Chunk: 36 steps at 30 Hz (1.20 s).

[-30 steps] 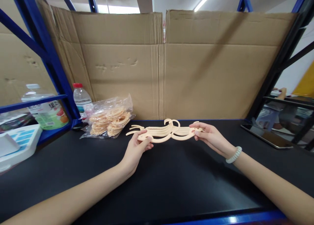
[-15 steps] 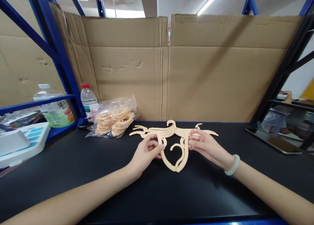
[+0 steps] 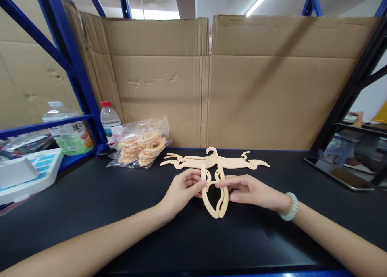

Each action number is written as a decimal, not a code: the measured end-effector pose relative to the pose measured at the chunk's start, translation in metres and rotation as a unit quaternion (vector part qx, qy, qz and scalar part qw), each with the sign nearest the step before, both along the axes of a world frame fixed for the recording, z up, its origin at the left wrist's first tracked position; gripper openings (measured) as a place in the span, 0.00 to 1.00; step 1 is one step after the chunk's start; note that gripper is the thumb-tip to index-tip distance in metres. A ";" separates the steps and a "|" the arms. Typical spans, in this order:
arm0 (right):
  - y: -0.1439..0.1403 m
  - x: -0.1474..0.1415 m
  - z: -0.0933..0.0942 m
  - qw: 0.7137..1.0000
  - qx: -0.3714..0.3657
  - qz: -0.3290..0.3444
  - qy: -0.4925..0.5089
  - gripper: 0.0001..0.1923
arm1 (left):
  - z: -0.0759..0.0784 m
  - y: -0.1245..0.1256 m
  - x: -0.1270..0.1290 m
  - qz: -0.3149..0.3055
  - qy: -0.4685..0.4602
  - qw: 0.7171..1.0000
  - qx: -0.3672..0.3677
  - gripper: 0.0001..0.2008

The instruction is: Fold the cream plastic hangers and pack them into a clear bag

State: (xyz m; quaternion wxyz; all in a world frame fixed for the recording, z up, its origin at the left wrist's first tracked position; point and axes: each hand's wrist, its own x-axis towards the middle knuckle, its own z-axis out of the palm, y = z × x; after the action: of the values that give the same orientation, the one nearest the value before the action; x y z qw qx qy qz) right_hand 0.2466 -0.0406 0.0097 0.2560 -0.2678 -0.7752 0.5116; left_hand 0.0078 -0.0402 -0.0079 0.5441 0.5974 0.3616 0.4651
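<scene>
At left of centre, a bag of plastic pieces (image 3: 139,144) lies on the black surface (image 3: 90,204). Your left hand (image 3: 181,189) and right hand (image 3: 250,191) each pinch the folded beige hanger (image 3: 215,192) at centre frame.

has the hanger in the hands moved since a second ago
Yes. The folding hanger in the left hand and right hand has come toward the person, away from the hanger stack by the cardboard wall, and folded into a narrow V.

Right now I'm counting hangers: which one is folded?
The folded hanger pinched between left hand and right hand; the stacked hangers behind lie spread flat.
</scene>
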 end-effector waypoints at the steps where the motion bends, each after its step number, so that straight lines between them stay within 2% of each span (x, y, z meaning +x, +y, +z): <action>1: 0.000 0.000 0.000 1.000 0.001 -0.002 -0.002 0.21 | 0.000 0.000 0.000 0.003 -0.004 1.000 0.000 0.19; 5: 0.001 0.001 -0.001 1.000 0.002 -0.011 0.000 0.23 | 0.000 0.000 0.000 0.000 -0.022 1.000 0.015 0.23; 10: -0.001 0.000 -0.001 1.000 -0.013 -0.003 0.025 0.25 | -0.001 0.001 0.001 -0.025 0.012 0.997 0.075 0.14; 15: -0.003 0.001 -0.001 0.997 -0.041 0.036 0.046 0.26 | -0.001 -0.002 0.002 -0.049 0.053 0.996 0.051 0.10; 23: -0.005 -0.002 0.001 0.999 0.042 0.016 0.029 0.19 | 0.000 0.000 0.001 -0.035 0.018 0.999 0.018 0.13; 27: -0.005 -0.003 -0.001 0.999 0.047 0.008 0.026 0.18 | 0.000 0.001 0.001 -0.045 0.048 0.997 0.040 0.14; 31: -0.003 -0.002 -0.004 0.998 0.051 0.018 0.028 0.20 | 0.001 0.000 0.001 -0.067 0.094 0.991 0.073 0.16; 36: -0.004 -0.002 -0.001 0.998 0.059 0.034 0.018 0.29 | 0.001 -0.002 0.001 -0.093 0.097 0.989 0.056 0.19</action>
State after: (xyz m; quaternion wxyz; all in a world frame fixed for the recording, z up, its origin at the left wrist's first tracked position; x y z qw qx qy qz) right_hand 0.2447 -0.0450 0.0085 0.2675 -0.2169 -0.8078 0.4784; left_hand 0.0086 -0.0423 -0.0066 0.5136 0.7000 0.3287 0.3718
